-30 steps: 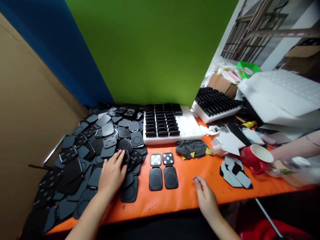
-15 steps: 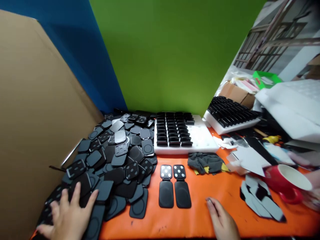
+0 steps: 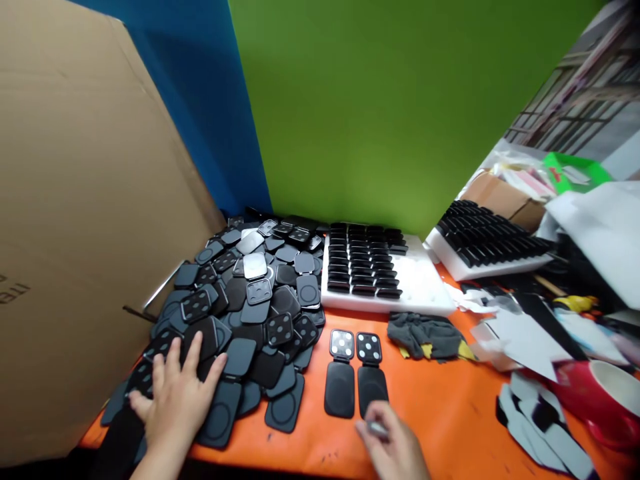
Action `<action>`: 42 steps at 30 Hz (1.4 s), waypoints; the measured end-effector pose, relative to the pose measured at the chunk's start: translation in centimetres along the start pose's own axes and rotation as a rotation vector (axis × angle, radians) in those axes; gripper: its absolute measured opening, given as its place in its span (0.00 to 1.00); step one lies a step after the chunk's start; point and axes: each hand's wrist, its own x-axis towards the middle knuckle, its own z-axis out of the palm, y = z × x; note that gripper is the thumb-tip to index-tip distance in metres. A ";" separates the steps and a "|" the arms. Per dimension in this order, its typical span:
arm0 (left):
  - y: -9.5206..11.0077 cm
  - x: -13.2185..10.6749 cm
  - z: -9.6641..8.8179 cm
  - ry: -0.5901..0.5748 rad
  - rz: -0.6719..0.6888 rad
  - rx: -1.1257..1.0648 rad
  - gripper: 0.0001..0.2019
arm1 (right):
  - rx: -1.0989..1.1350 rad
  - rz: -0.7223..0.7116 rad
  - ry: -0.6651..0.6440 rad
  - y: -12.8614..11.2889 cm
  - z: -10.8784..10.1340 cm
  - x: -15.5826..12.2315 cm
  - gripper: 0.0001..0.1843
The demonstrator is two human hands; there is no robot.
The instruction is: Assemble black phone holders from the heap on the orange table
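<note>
A large heap of black folding pads (image 3: pixel 250 313), hinged flat panels with a ring mark or dots, covers the left of the table. My left hand (image 3: pixel 177 393) lies over its near side, fingers spread, touching the pads. Two unfolded pads, a left one (image 3: pixel 340 390) and a right one (image 3: pixel 373 387), lie side by side on the orange table, with white dots on their upper panels. At the near end of the right one is my right hand (image 3: pixel 393 440), its fingers pinched around a small greyish thing, blurred and partly hidden.
A white foam tray (image 3: pixel 425 283) holds rows of upright black pads behind. Another filled tray (image 3: pixel 470 267) stands farther right. A dark grey cloth (image 3: pixel 425 333), grey strips (image 3: pixel 545 427) and a red mug (image 3: pixel 595 407) lie rightward. Cardboard (image 3: pixel 90 220) walls the left.
My right hand has moved left from the bare orange surface to the near end of the right pad, its fingers now pinched. My left hand stays over the heap. The whole view has shifted.
</note>
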 end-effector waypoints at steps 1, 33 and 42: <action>-0.1 0.0 0.1 0.034 0.009 0.018 0.30 | -0.036 -0.141 -0.064 -1.2 0.9 0.3 0.11; 6.2 10.8 0.9 0.174 0.194 -0.143 0.28 | -0.400 -0.760 -0.191 -10.6 11.8 14.9 0.18; 4.4 7.4 1.2 0.276 0.351 -0.141 0.24 | -0.365 -0.693 -0.133 -8.4 12.9 10.1 0.14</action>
